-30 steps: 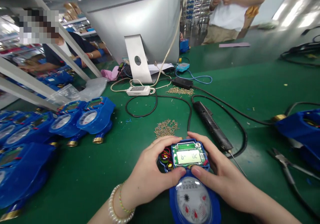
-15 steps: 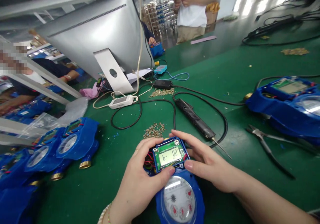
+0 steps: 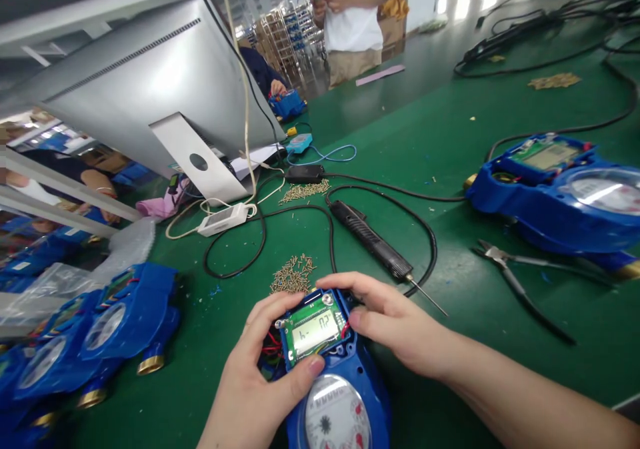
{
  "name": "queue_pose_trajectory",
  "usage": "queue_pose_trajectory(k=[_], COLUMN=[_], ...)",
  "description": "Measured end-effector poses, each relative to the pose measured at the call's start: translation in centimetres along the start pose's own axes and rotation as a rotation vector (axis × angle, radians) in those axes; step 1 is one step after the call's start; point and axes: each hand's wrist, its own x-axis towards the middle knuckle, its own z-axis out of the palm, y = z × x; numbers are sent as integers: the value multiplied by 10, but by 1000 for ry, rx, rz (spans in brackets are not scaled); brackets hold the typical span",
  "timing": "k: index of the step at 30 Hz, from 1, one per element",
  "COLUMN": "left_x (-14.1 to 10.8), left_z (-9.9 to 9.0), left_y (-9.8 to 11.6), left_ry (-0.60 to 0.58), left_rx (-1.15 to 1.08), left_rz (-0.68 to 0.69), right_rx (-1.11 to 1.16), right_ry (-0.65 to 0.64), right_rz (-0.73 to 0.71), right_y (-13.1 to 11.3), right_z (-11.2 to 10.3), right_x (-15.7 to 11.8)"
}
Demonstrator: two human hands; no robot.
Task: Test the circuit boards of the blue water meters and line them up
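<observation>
In my head view, my left hand (image 3: 253, 372) and right hand (image 3: 400, 325) grip the blue meter (image 3: 373, 395) at six o'clock; its display board (image 3: 313, 332) is in and lit, but wires (image 3: 271, 347) show uncovered, so it looks unfinished. Loose screws (image 3: 293, 275) lie at its eleven o'clock.

Blue meter (image 3: 373, 385), green circuit board (image 3: 296, 313).

Even, fairly bright light leaves a pale sheen on the monitor (image 3: 125, 82); beyond it, daylight glares off the floor at upper right. Edges stretch and soften, perhaps from a wide lens.
</observation>
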Motion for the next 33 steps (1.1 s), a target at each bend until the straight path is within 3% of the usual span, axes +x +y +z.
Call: queue_pose_trajectory(k=[5,11,21,24,27,30,33], left_x=[0,0,1,1,1,2,3], left_z=[3,6,1,-4,-8,-12,-16], left_y=[6,7,7,8,11,16,18], left_ry=[49,80,14,-41,-51,-111,-192], left_rx=[-40,-76,-10,134,279,436,534], left_rz=[-21,-15,-17,86,295,516,611], right_rx=[7,73,-50,54,143,127,104], right_ry=[0,19,109,48,-1,8,18], right_rz=[-7,95,150,173,137,95,110], right_y=[1,-5,-18,-17,-13,-10,-10], right_z=[1,4,17,12,3,-2,-3], right_x=[0,1,7,6,3,1,0])
